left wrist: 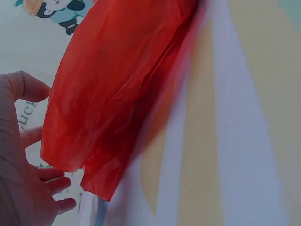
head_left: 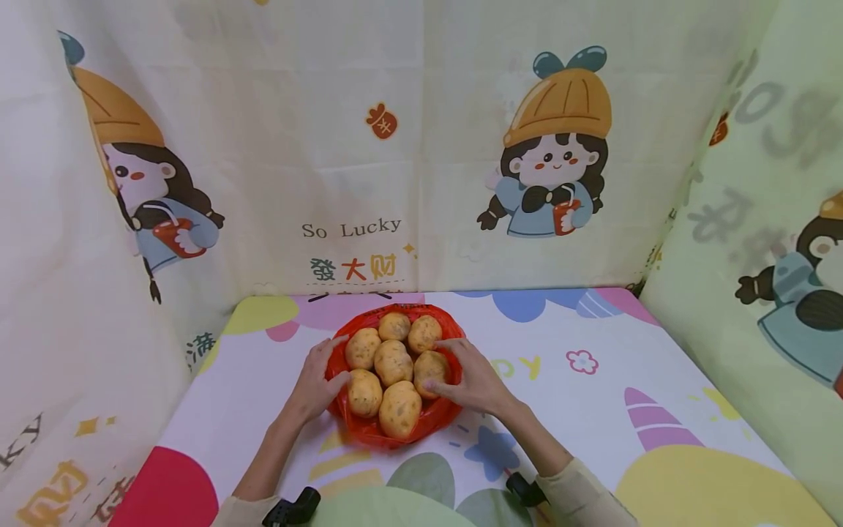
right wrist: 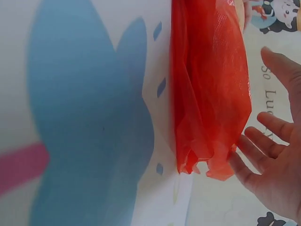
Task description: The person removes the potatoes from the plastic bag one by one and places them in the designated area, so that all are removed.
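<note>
Several potatoes (head_left: 393, 363) lie in a red plastic bag (head_left: 431, 426), its mouth spread wide around them. My left hand (head_left: 317, 382) is at the bag's left rim, thumb by the lower left potato; in the left wrist view its fingers reach behind the red plastic (left wrist: 108, 89). On the other side, my right hand (head_left: 477, 377) has its fingers over the rim and its thumb over the rightmost potato (head_left: 431, 369). In the right wrist view the right hand's fingers are spread, with some fingertips at the bag's side (right wrist: 216, 89). Neither hand grips a potato.
The bag sits on a table with a colourful printed cover (head_left: 546, 424). A printed curtain (head_left: 454, 183) hangs behind the table, with more cloth at left and right. Dark wrist devices (head_left: 293, 506) are on both forearms.
</note>
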Demonstrator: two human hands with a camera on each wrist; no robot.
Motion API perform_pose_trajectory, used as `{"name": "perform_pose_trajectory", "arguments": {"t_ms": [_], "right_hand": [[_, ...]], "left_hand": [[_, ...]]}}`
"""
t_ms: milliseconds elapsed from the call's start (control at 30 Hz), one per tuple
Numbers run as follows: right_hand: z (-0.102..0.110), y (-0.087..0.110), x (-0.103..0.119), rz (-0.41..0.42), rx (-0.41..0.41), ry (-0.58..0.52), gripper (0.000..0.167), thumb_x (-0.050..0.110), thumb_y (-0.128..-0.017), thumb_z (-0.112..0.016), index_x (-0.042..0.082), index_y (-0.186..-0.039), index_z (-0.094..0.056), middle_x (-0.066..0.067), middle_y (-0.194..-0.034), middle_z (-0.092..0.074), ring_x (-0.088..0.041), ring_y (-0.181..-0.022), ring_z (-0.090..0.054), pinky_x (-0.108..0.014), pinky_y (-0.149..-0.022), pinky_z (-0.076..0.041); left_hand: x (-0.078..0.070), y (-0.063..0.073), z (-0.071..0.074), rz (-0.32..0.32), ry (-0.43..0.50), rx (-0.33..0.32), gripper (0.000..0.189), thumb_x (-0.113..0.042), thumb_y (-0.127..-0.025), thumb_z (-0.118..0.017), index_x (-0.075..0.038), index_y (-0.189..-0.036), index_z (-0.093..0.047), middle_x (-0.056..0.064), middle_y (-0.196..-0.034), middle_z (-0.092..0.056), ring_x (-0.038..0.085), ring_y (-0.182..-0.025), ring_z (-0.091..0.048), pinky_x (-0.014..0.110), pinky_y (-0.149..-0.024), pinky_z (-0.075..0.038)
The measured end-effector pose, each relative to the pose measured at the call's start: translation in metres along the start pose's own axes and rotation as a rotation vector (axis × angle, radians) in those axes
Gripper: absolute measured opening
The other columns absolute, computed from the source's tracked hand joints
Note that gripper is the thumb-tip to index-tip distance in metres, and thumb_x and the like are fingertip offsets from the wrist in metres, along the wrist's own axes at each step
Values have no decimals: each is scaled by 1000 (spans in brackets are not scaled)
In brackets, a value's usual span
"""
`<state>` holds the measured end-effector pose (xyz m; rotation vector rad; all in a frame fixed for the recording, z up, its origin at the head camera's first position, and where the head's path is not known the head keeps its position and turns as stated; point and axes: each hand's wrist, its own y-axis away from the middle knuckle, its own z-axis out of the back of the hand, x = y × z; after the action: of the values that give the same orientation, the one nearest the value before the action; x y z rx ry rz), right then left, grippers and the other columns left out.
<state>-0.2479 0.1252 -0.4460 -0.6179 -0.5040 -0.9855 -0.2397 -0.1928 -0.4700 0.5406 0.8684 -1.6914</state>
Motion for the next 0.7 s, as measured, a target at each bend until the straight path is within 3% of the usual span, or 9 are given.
{"name": "perform_pose_trajectory", "arguments": {"t_ms": [700], "right_hand": [[-2,-7,-4,-12,109,78,83,45,-75,-89,7,-141,-55,-12,-135,-57,-30,-125,-54,-52,-105,-49]], "left_hand": [[11,-8,6,-19,1,87,61,-17,-85,-60,-2,-143,-49,26,-146,-44,44,-136,-38,69,-107,-39]]}}
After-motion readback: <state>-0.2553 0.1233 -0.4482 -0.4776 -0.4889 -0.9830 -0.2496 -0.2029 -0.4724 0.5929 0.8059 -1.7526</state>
